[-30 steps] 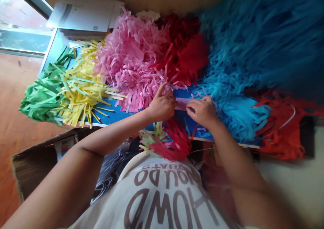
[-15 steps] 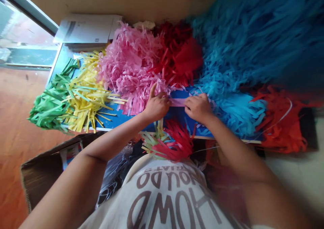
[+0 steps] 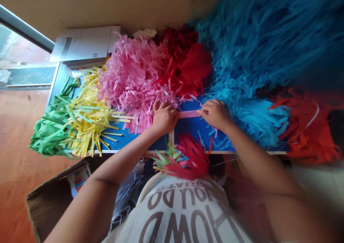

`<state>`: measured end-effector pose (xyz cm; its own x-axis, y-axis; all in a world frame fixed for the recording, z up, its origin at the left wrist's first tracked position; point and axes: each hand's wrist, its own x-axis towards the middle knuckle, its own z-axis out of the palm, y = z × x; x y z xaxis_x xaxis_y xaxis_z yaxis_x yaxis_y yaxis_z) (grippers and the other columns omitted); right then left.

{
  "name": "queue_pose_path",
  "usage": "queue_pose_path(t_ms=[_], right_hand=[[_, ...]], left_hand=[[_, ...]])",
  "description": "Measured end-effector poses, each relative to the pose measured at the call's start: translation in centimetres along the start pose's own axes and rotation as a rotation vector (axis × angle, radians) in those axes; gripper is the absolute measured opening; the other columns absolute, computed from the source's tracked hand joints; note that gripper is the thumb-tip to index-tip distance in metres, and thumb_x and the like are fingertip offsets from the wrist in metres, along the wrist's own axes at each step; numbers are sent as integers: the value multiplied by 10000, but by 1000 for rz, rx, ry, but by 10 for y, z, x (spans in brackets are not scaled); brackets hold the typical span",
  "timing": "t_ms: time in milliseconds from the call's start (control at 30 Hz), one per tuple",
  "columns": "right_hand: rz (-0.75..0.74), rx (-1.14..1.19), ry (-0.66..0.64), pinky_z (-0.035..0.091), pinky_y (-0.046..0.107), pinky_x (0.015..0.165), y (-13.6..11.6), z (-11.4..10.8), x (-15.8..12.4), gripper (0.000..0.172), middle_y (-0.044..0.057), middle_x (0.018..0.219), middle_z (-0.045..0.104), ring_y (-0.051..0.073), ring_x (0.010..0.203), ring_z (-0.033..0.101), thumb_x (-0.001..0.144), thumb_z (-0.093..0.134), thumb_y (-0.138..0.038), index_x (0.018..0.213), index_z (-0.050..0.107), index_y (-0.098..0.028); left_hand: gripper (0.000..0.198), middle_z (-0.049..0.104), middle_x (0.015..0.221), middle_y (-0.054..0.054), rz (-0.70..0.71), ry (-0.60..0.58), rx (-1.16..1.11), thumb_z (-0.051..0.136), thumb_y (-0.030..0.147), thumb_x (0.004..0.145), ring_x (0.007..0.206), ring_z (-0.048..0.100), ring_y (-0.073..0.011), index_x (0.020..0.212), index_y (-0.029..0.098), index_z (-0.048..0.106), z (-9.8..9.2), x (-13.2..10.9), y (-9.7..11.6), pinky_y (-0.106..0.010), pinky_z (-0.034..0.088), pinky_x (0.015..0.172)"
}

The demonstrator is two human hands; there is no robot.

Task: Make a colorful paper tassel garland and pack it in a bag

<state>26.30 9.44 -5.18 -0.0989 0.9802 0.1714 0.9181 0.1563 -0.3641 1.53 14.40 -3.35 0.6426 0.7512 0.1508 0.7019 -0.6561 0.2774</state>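
1. A pink paper strip (image 3: 189, 114) lay on a blue board (image 3: 188, 130), its long axis running 9 to 3 o'clock between both hands.
2. The right grip (image 3: 214, 114) pinched its 3 o'clock end; the left grip (image 3: 165, 118) sat at 9 o'clock — closure unclear.

A: Anything readable here?

B: Big brown letters on the cream T-shirt (image 3: 182, 214) at bottom centre, upside down in this view. They seem to spell "HOME".

A: And the lines above that?

B: Smaller brown print (image 3: 182, 196), curved and partly hidden. I can't read it for certain.

A: The stacked papers (image 3: 83, 44) at upper left?

B: Only small grey marks, too small to read. The printed label (image 3: 77, 180) on the cardboard box (image 3: 51, 207) at lower left is unreadable too.
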Motion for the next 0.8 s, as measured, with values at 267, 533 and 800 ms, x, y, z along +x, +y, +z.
queue_pose_path(t_ms=[267,533,800], right_hand=[[50,-59,-44,254,357,667,-4,1,8,337,62,766,697,237,816,564,890,676,-409,624,652,-203],[-326,-202,-82,282,441,876,-32,-22,1,170,68,982,736,256,996,570,961,568,-243,884,713,-198],[-310,-178,-137,263,442,904,-35,-15,13,224,74,866,728,225,885,562,942,547,-214,805,717,-165]], left_hand=[[374,703,786,-84,-27,-31,68,517,400,966,939,599,-287,710,198,701,3,7,2,-589,311,1083],[260,750,1053,-18,217,-52,34,506,201,965,1220,571,-285,977,313,741,-6,6,0,-612,202,1191],[197,734,859,-86,332,41,167,569,276,894,1137,631,-327,884,191,746,1,10,11,-641,215,1212]])
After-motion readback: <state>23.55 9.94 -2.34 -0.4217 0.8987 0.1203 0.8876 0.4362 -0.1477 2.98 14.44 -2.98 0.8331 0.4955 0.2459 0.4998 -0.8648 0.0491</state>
